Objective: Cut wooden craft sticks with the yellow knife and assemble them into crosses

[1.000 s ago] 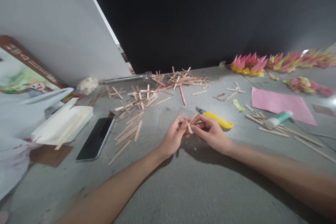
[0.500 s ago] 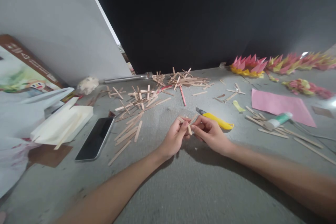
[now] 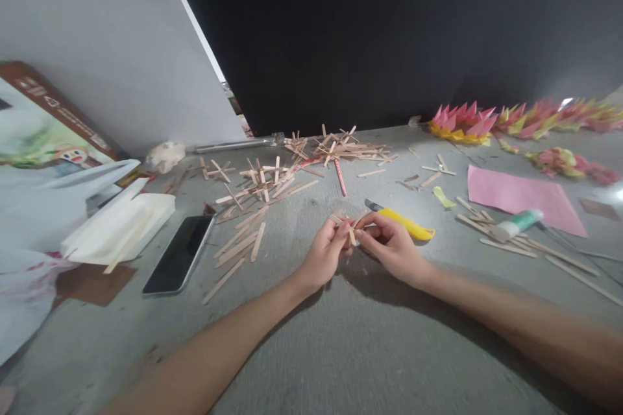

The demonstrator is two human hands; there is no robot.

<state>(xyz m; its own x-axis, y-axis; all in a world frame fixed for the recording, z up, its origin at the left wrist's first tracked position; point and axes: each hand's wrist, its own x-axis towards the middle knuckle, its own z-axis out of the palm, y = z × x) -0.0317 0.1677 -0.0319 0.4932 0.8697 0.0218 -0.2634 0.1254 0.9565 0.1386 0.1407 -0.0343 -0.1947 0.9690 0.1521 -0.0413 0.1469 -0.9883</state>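
Just above the floor, my left hand [image 3: 328, 246] is closed on crossed wooden craft sticks [image 3: 352, 235], pinched between thumb and fingers. From the other side, my right hand [image 3: 387, 240] pinches the same sticks; its fingertips partly cover them. Behind my right hand lies a yellow utility knife [image 3: 403, 224] with its grey blade end pointing left. Beyond both hands spreads a heap of craft sticks [image 3: 355, 149], several of them joined in crosses. A red patterned stick or straw [image 3: 339, 178] juts out of the heap toward me.
On the left are a phone [image 3: 179, 254], a white tray [image 3: 150, 220], a plastic bag [image 3: 43, 207] and loose sticks [image 3: 238, 246]. To the right lie pink paper [image 3: 523, 201], a glue stick [image 3: 516, 225] and folded-paper pieces [image 3: 462, 123]. A dark panel [image 3: 389, 32] stands behind.
My right hand's fingers have curled closer over the sticks, covering more of the one pointing up to the right. The whole view has shifted slightly; the other things lie as before.
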